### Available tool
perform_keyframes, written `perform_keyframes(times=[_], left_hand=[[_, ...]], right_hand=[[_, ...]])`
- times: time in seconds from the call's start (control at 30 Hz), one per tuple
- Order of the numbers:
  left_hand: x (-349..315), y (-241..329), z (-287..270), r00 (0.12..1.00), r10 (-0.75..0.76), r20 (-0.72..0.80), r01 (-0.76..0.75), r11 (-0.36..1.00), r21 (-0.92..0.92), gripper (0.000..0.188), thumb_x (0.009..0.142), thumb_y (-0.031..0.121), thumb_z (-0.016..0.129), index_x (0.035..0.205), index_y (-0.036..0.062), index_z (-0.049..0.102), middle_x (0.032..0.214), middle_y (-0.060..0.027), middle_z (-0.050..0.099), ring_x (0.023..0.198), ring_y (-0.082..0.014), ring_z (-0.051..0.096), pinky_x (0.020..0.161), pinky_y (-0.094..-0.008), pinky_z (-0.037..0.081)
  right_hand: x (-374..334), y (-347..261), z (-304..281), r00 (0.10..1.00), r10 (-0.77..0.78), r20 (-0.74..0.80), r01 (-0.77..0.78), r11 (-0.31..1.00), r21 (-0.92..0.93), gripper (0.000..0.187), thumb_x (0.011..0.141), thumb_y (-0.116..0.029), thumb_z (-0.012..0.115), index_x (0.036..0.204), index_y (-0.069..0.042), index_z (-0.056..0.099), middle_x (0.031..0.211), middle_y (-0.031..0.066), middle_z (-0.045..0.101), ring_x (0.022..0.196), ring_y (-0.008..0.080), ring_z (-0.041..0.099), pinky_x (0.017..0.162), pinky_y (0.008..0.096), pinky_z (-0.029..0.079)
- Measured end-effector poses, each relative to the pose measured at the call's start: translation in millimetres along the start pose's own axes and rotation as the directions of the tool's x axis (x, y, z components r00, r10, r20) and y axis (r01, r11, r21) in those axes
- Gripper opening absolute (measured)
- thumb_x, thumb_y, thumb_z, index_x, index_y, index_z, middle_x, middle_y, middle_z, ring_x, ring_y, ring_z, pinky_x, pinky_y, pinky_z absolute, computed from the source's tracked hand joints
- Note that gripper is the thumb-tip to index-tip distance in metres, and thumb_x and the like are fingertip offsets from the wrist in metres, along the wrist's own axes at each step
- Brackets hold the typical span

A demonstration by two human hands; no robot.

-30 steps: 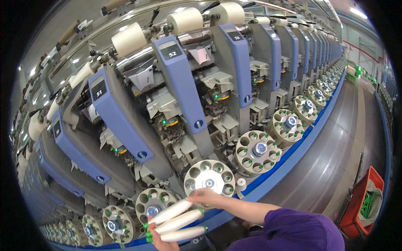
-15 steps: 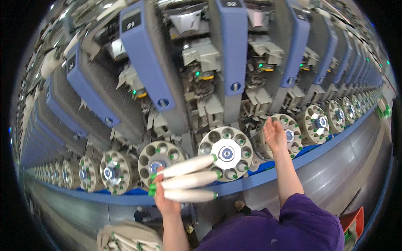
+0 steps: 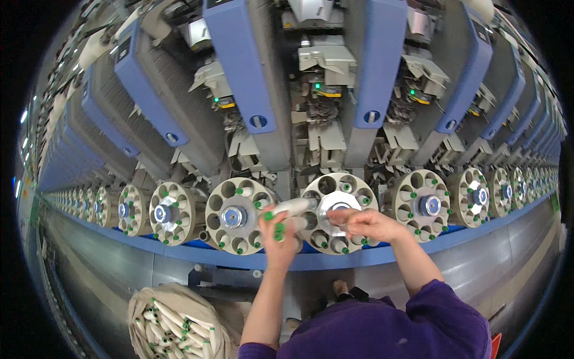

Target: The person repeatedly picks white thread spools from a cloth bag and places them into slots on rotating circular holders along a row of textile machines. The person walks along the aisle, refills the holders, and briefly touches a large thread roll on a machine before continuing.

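My left hand (image 3: 278, 251) is closed around white yarn bobbins with green ends. One bobbin (image 3: 292, 208) points right toward a round bobbin magazine (image 3: 312, 234); another lies just below it, smeared by motion. They overlap the gap between two magazines, and I cannot tell whether their tips touch the right one. My right hand (image 3: 368, 225) hovers over that magazine's shiny centre plate, fingers stretched left and partly blurred, with nothing visible in them. Several green-tipped bobbins sit in its lower and right pockets; some upper and left pockets are dark and unfilled.
A cloth sack (image 3: 140, 299) full of bobbins stands at the lower left. The left neighbouring magazine (image 3: 214, 209) and another magazine (image 3: 394, 206) on the right hold bobbins. A blue rail (image 3: 197, 254) runs beneath the row. Blue and grey machine units (image 3: 245, 72) rise behind.
My right hand has moved left from the right neighbouring magazine to the middle one. My left hand has moved up and right with its bobbins. The view has shifted, showing more of the sack.
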State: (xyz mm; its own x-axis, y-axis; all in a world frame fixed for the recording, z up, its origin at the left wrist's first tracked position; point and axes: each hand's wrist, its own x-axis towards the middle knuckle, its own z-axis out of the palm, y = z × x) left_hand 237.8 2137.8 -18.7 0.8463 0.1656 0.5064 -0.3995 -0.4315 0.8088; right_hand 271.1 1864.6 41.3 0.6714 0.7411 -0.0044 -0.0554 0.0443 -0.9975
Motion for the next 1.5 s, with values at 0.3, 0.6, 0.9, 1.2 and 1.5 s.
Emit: perform_keyframes(times=[0.3,0.6,0.9,1.2,1.5], left_hand=[[-36.8,22.0,12.6,0.871,-0.363,0.330,0.474,0.796,-0.376,0.044,0.092,0.017,0.059,0.133,0.0068,0.047,0.117,-0.0096,0.058,0.107,-0.0201,0.056,0.094,-0.0319,0.043],[-180.4,34.5,-177.7,0.632,-0.775,-0.009,0.746,0.611,-0.265,0.033,0.092,0.024,0.059,0.122,0.0096,0.054,0.094,-0.0040,0.060,0.069,-0.0100,0.060,0.054,-0.0250,0.048],[-401.4,102.6,-418.3,0.052,-0.814,-0.578,0.686,0.449,-0.572,0.030,0.090,0.014,0.058,0.114,-0.0019,0.052,0.094,-0.0155,0.064,0.053,-0.0172,0.057,0.045,-0.0311,0.049],[-524.6,67.2,-464.3,0.040,-0.850,-0.525,0.414,0.492,-0.765,0.024,0.092,0.014,0.055,0.107,-0.0054,0.054,0.093,-0.0187,0.066,0.059,-0.0199,0.059,0.051,-0.0330,0.051],[-509.6,-14.2,-568.1,0.301,-0.869,-0.394,0.406,0.490,-0.771,0.034,0.093,0.032,0.055,0.107,0.0022,0.059,0.089,-0.0097,0.069,0.072,-0.0195,0.062,0.069,-0.0336,0.050]], right_hand=[[3.9,64.2,-67.7,0.906,0.028,-0.421,0.118,0.942,0.315,0.020,0.083,-0.017,0.069,0.071,-0.003,0.061,0.105,0.0119,0.065,0.071,0.0143,0.063,0.055,0.0299,0.049],[69.0,-2.7,14.9,0.886,0.061,-0.459,-0.419,0.530,-0.737,0.032,0.081,-0.022,0.071,0.105,-0.002,0.064,0.091,0.0102,0.067,0.081,0.0152,0.063,0.074,0.0291,0.049],[167.2,84.2,486.0,0.862,-0.155,0.483,0.309,0.915,-0.257,0.020,0.085,-0.011,0.064,0.103,-0.003,0.065,0.111,0.0119,0.064,0.101,0.0243,0.062,0.088,0.0324,0.048],[254.2,196.6,787.3,0.750,0.211,0.627,0.646,-0.030,-0.763,0.034,0.078,-0.019,0.061,0.110,-0.008,0.065,0.151,0.0199,0.017,0.130,0.0452,0.029,0.100,0.0579,0.034],[348.8,138.7,751.8,0.632,0.448,0.632,0.509,0.376,-0.775,0.067,0.067,-0.043,0.073,0.124,-0.011,0.060,0.150,0.0241,0.016,0.131,0.0408,0.033,0.104,0.0385,0.036]])
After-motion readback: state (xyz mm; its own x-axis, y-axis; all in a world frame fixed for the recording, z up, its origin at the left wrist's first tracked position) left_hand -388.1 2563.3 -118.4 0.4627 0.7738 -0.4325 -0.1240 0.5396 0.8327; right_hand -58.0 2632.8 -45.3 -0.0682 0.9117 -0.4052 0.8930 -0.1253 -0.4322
